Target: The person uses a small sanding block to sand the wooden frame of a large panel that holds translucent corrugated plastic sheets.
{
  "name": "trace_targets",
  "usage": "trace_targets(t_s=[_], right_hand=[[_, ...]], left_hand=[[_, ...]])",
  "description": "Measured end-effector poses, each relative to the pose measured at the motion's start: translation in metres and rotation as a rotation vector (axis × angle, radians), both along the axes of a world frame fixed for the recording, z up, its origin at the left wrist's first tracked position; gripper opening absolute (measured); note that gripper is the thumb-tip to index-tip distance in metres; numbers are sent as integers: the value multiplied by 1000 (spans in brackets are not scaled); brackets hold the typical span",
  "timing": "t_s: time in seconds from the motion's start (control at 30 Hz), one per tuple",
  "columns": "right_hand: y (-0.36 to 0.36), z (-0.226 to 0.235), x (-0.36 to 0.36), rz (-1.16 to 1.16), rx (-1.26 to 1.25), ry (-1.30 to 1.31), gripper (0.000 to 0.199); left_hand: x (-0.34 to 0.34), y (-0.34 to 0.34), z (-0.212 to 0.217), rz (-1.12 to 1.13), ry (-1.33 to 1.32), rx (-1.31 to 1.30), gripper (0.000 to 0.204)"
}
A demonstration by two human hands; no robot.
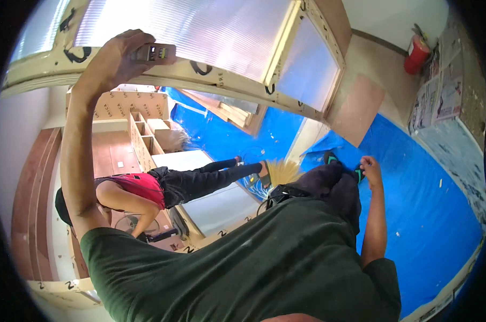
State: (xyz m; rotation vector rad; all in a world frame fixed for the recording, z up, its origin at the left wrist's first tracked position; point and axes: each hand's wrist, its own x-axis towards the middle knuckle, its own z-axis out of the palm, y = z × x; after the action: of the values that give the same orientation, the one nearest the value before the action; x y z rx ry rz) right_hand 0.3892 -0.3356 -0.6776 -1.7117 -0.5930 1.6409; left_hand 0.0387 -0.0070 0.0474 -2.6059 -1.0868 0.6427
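My left hand [117, 59] is raised high and grips a small rectangular grey tool [156, 52], pressing it against the pale wooden frame [200, 72] of a large panel of ribbed translucent sheet [200, 27]. My right hand [370, 169] hangs low by my dark trouser leg [334, 185], its fingers curled next to a teal shoe [357, 174]. Whether it holds anything I cannot tell. My dark green shirt [253, 263] fills the lower middle of the view.
Another person in a red top [141, 188] and black trousers bends over at the left. Behind stands a wooden cabinet with open compartments [143, 134]. Blue tarp [430, 209] covers the floor. A red fire extinguisher [417, 53] stands far right. Yellow broom bristles [283, 172] show mid-frame.
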Motion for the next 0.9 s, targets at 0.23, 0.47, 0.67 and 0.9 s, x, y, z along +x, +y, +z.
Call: trace_targets(t_s=[0.23,0.47,0.67,0.9], right_hand=[[-64,-29,22,-137,-129,5,29],[-82,-47,15,-192,-146,-29,34],[-81,-36,-3,-244,-157,41,35],[-88,-43,-19,-328,-154,112,33]], left_hand=[[17,-4,-12,78,75,8,36],[7,18,-41,287,-130,-260,33],[18,10,-95,55,49,-188,42],[28,15,-137,50,144,-246,42]])
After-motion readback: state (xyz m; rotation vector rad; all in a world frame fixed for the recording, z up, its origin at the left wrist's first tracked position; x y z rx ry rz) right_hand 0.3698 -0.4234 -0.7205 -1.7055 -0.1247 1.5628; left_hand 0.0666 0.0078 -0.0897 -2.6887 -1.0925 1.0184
